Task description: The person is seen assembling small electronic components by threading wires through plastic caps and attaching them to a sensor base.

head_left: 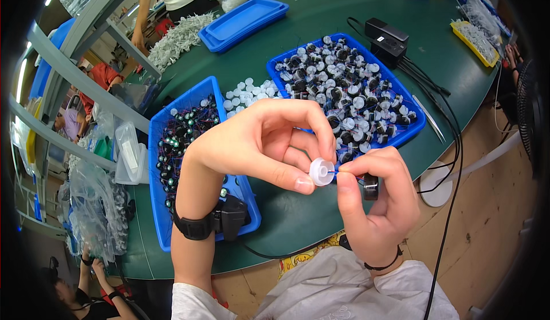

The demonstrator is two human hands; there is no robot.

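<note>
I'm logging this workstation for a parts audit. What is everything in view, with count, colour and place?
white cap: one, white, pinched in the left hand's fingertips
black part: one, black, in the right hand
thin wires: red and blue, running from the black part to the cap
right tray: one, blue, full of black and white parts
left tray: one, blue, holding small dark wired parts
loose caps: a pile, white, between the trays
stacked trays: blue, far side
yellow tray: one, far right
black box: cables trailing right
table: one, green
left hand: wrist strap with a black device
right hand: black wristband
</note>
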